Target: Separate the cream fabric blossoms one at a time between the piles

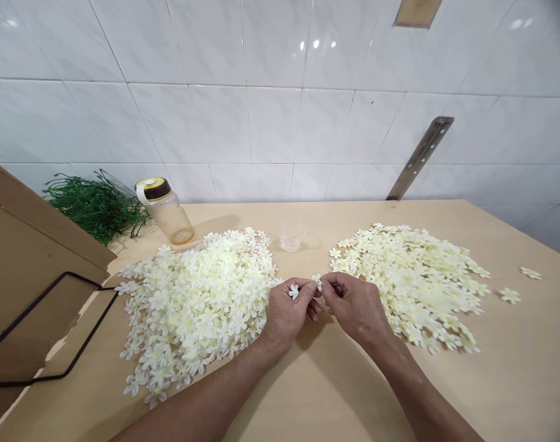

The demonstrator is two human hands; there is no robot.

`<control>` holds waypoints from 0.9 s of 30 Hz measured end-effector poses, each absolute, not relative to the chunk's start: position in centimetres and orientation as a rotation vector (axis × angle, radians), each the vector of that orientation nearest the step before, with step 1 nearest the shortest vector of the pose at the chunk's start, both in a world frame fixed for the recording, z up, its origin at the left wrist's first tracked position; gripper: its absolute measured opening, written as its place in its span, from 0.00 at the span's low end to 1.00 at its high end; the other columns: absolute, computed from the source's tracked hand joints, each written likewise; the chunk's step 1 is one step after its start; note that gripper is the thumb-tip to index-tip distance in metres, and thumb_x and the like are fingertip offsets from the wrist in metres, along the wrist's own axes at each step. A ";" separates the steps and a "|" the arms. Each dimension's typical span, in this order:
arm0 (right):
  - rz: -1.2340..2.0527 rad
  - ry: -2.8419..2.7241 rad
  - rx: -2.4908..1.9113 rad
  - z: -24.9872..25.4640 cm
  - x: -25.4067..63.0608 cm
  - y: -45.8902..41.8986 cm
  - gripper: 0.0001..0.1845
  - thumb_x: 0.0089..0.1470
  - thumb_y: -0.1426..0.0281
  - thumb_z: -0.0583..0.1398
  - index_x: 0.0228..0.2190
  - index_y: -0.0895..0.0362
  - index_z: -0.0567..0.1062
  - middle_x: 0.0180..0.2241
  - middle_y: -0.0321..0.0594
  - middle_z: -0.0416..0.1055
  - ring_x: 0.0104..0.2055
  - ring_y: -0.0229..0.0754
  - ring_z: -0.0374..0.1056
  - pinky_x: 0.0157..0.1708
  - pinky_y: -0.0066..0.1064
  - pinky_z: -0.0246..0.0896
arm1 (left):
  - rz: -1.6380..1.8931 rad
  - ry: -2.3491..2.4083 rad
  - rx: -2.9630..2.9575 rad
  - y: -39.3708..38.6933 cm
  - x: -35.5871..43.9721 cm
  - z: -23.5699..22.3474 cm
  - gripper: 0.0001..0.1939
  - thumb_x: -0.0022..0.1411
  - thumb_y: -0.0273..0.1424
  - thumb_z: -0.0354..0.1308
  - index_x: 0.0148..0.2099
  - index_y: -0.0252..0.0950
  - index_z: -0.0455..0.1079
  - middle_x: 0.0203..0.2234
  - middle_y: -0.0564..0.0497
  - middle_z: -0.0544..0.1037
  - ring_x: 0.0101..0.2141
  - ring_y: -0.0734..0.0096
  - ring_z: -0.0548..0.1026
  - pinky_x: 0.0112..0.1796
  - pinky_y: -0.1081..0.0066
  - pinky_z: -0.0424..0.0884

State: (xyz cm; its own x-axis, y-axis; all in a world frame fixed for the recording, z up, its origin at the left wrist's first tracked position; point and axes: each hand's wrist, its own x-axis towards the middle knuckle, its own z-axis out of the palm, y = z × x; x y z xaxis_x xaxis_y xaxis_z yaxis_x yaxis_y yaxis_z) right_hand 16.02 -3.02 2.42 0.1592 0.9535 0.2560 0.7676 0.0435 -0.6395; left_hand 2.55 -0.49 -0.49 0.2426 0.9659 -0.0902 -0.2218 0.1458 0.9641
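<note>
Pinching at the middle of the tabletop (349,405), two bare hands meet over two small flowers; the left hand (284,310) has its grip closed, one white flower (293,291) caught between thumb and forefinger; the right hand (356,307) has its grip narrowed to the fingertips, pressed on a second flower (318,282) that sits between the two hands; two piles flank them, each too dense to count, the left pile (206,301) at nine o'clock from the hands, the right pile (413,282) at three; two loose flowers (509,296) lie farther out at three; one clear cup (291,238) stands at eleven; one capped bottle (169,215) and one green bunch (96,205) are at ten.
</note>
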 end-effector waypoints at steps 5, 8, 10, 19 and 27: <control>0.316 -1.626 -1.773 2.5 15.9 -3.0 0.10 0.51 0.68 0.57 0.22 0.54 0.76 0.16 0.31 0.66 0.18 0.34 0.59 0.21 0.25 0.52 | 1.047 0.968 1.051 -0.5 2.6 -0.6 0.11 0.58 0.36 0.59 0.30 0.32 0.72 0.17 0.50 0.75 0.16 0.75 0.70 0.19 0.75 0.69; 0.332 -1.604 -1.745 2.6 15.9 -3.1 0.10 0.51 0.68 0.57 0.23 0.54 0.76 0.18 0.32 0.69 0.19 0.35 0.62 0.22 0.25 0.55 | 1.052 0.982 1.059 -0.4 2.7 -0.9 0.09 0.58 0.33 0.57 0.30 0.32 0.71 0.17 0.51 0.74 0.16 0.74 0.71 0.19 0.76 0.68; 0.341 -1.575 -1.719 2.5 15.9 -3.1 0.09 0.50 0.69 0.57 0.23 0.54 0.76 0.20 0.33 0.72 0.20 0.35 0.65 0.24 0.25 0.58 | 1.063 0.983 1.063 -0.3 2.7 -1.2 0.08 0.58 0.32 0.56 0.30 0.32 0.71 0.17 0.51 0.75 0.16 0.74 0.71 0.19 0.76 0.68; 0.752 -1.251 -1.683 3.0 16.4 -2.8 0.11 0.53 0.62 0.59 0.28 0.57 0.75 0.17 0.33 0.69 0.17 0.36 0.66 0.21 0.26 0.62 | 1.088 0.982 1.028 -0.3 2.8 -1.2 0.08 0.58 0.32 0.55 0.30 0.33 0.70 0.19 0.50 0.75 0.17 0.74 0.72 0.19 0.76 0.68; 0.807 -1.190 -1.534 2.8 16.5 -2.8 0.15 0.56 0.57 0.58 0.28 0.57 0.73 0.15 0.31 0.65 0.17 0.34 0.62 0.20 0.25 0.61 | 1.074 0.995 1.044 -0.3 2.8 -1.3 0.09 0.58 0.34 0.56 0.30 0.33 0.70 0.20 0.50 0.76 0.17 0.74 0.72 0.19 0.76 0.68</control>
